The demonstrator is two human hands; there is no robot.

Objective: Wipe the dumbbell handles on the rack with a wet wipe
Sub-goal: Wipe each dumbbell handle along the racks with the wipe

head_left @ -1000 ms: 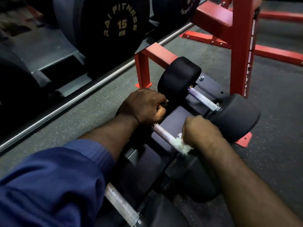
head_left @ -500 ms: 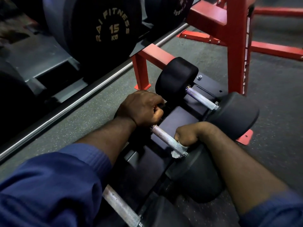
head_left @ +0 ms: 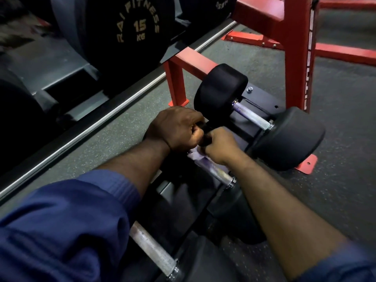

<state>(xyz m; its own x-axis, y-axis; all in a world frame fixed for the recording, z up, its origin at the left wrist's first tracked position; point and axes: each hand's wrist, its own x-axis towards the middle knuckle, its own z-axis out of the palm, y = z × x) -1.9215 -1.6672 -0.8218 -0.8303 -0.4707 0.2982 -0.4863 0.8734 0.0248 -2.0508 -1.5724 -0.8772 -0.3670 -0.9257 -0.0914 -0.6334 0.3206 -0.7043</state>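
Three black dumbbells lie on a low black rack [head_left: 262, 102]. The middle dumbbell's steel handle [head_left: 217, 173] runs diagonally at centre. My left hand [head_left: 177, 129] grips that handle's far-left end, next to its hidden head. My right hand [head_left: 220, 147] sits right beside it, curled round the handle with a white wet wipe [head_left: 196, 156] bunched under the fingers. The far dumbbell's handle [head_left: 251, 116] lies bare between its two round heads. The near dumbbell's handle [head_left: 154, 253] shows at bottom, partly behind my blue sleeve.
The red rack frame [head_left: 299, 58] rises behind the dumbbells, with a red foot [head_left: 307, 163] on the floor at right. A black 15 kg plate [head_left: 130, 31] stands at upper left beyond a metal floor strip [head_left: 97, 123]. Grey speckled floor [head_left: 335, 190] lies to the right.
My right hand slid with the wipe along the middle handle from its right end up to my left hand. My left hand kept its grip.
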